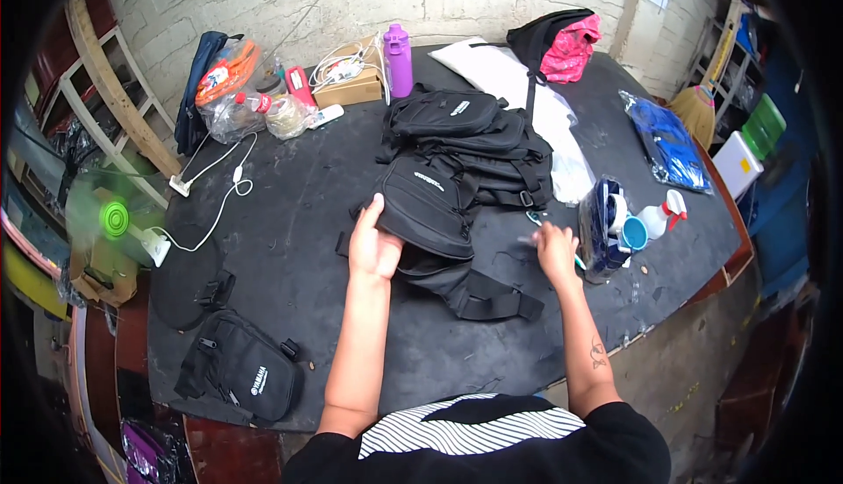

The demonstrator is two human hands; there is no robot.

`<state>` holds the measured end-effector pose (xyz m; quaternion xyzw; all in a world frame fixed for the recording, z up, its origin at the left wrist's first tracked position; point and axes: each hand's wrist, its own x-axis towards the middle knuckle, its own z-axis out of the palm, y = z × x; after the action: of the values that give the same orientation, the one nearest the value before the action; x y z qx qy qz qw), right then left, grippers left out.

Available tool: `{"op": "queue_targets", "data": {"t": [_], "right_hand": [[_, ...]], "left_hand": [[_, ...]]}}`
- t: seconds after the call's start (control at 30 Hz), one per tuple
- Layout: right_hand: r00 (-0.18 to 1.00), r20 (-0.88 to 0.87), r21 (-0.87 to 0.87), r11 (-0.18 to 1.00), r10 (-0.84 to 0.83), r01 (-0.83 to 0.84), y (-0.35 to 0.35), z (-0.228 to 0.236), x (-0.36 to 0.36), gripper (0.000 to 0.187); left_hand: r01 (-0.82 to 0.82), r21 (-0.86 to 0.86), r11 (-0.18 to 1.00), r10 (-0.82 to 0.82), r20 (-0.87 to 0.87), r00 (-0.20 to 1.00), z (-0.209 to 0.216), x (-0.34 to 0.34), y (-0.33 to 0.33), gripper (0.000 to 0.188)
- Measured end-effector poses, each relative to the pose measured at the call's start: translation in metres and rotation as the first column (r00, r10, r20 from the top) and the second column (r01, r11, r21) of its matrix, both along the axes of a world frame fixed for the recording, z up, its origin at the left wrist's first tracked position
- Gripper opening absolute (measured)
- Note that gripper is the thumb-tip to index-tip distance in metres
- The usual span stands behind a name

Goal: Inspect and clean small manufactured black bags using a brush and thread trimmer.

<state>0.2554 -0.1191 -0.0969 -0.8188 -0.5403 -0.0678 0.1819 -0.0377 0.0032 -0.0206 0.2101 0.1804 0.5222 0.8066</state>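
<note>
My left hand (373, 243) grips the near left edge of a black bag (426, 207), its thumb on top and its fingers under the flap. The bag's strap (500, 300) trails toward me on the right. Behind it, touching, lies a stack of similar black bags (465, 124). My right hand (556, 249) is over the table to the right of the bag, fingers drawn together and slightly blurred; what they hold, if anything, cannot be made out. Beside them a thin teal-and-white object (580, 262) shows in part, its kind unclear.
Another black bag (250, 370) lies at the near left. To the right stand a wrapped dark blue pack (601, 229), a teal cup (633, 233) and a spray bottle (663, 214). A purple bottle (398, 63) and a cardboard box (351, 80) stand behind. A green fan (114, 219) is left.
</note>
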Motion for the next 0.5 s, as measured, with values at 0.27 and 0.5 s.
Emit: {"op": "queue_targets", "data": {"t": [0.27,0.5], "right_hand": [[-0.539,-0.842,0.282,0.875,0.028,-0.394,0.005,0.049,-0.087,0.073],[-0.827,-0.43,0.284,0.923,0.363,0.258,0.059,0.021,-0.083,0.033]], "left_hand": [[-0.002,0.13,0.992,-0.019,0.163,0.986,0.006,0.004,-0.019,0.034],[0.121,0.396,0.91,-0.167,0.085,0.982,0.018,0.002,-0.04,0.041]]}}
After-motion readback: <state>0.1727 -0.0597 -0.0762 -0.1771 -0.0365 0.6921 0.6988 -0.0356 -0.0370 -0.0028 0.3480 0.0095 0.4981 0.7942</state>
